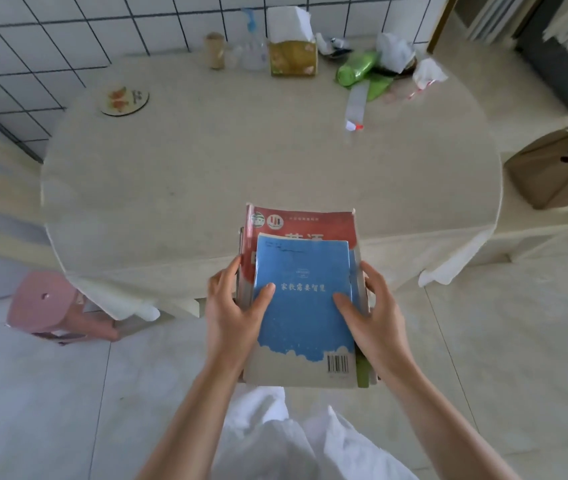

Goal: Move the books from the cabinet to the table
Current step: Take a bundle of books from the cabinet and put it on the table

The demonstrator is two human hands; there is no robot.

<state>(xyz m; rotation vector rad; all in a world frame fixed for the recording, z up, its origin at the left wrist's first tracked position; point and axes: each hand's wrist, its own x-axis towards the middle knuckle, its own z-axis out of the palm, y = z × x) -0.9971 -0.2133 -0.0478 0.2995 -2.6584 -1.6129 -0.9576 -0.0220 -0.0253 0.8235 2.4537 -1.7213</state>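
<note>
I hold a stack of books in both hands, in front of the near edge of the round table (206, 174). A blue book (305, 299) lies on top, and a larger red book (310, 221) sticks out beneath it toward the table. My left hand (230, 306) grips the stack's left side with the thumb on the blue cover. My right hand (369, 306) grips the right side, thumb also on the cover. The far end of the stack hangs over the table's near edge. The cabinet is out of view.
At the table's far side stand a tissue box (293, 53), a clear bottle (253, 46), a brown cup (215, 50), green bags (358, 69) and a round coaster (124, 98). A pink stool (57, 306) is at the left, a brown bag (552, 164) at the right.
</note>
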